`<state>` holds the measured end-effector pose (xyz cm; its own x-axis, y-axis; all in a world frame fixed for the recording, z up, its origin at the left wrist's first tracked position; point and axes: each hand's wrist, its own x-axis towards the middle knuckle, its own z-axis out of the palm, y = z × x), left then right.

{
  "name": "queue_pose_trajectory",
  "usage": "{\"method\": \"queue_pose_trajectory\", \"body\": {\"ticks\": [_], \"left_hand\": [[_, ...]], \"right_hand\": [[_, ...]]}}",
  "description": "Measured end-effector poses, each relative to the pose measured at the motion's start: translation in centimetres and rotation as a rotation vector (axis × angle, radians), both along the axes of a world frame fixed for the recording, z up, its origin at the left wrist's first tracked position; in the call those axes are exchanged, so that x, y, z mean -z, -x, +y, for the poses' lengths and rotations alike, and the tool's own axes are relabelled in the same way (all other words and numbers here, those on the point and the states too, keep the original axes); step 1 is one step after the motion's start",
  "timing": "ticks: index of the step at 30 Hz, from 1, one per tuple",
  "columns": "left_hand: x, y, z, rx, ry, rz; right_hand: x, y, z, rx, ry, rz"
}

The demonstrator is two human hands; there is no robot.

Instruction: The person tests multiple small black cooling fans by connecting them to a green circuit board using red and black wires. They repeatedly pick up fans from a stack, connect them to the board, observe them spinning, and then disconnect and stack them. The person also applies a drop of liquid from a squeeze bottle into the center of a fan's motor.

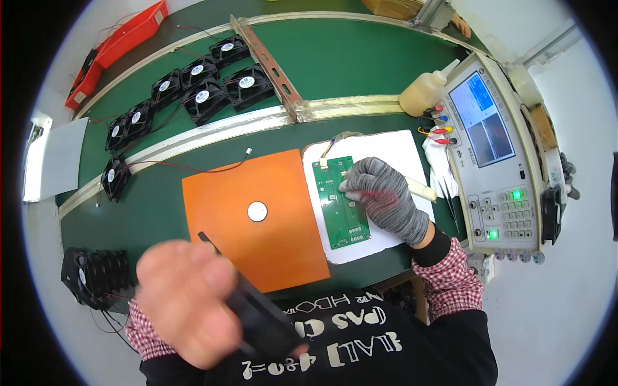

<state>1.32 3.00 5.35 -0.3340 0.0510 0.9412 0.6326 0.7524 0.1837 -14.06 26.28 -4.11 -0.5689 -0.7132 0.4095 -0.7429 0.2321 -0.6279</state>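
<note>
My left hand (pixel 190 299), bare and blurred, is closed around a black cooling fan (pixel 261 321) seen edge-on, raised in front of my chest. Below and beyond it lies an orange mat (pixel 283 251) bearing a round white disc (pixel 257 211). To the right, a green circuit board (pixel 341 222) rests on a white pad (pixel 380 241). My right hand (pixel 383 193), in a grey striped glove, pinches its fingers together over the board's right side; whatever is between them is hidden. A wired white connector (pixel 324 163) sits at the board's far left corner.
Several black fans (pixel 202 96) with trailing wires lie at the far left, others stacked (pixel 96 276) at the near left. A test instrument (pixel 502 161), a squeeze bottle (pixel 421 93) and tweezers (pixel 449 202) are at the right. A slotted metal bar (pixel 267 61) crosses the far bench.
</note>
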Motion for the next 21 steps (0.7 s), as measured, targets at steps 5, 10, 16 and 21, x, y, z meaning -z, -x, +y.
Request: {"method": "queue_pose_trajectory", "body": {"ticks": [5, 10, 16, 21], "left_hand": [[-1.8, 10.4, -1.4, 0.100, 0.406, -0.047], [7.0, 19.1, -9.2, -0.487, 0.299, -0.690], [2.7, 15.4, -5.9, 0.013, 0.325, -0.728], [-0.2, 3.3, 1.3, 0.817, 0.614, -0.611]], "right_hand": [[-0.9, -0.5, 0.8, 0.100, -0.137, 0.211], [-1.5, -0.8, -0.2, 0.144, 0.254, -0.175], [-1.9, -0.5, 0.7, 0.233, 0.309, 0.072], [-5.0, -3.4, -1.1, -0.245, -0.038, 0.096]]}}
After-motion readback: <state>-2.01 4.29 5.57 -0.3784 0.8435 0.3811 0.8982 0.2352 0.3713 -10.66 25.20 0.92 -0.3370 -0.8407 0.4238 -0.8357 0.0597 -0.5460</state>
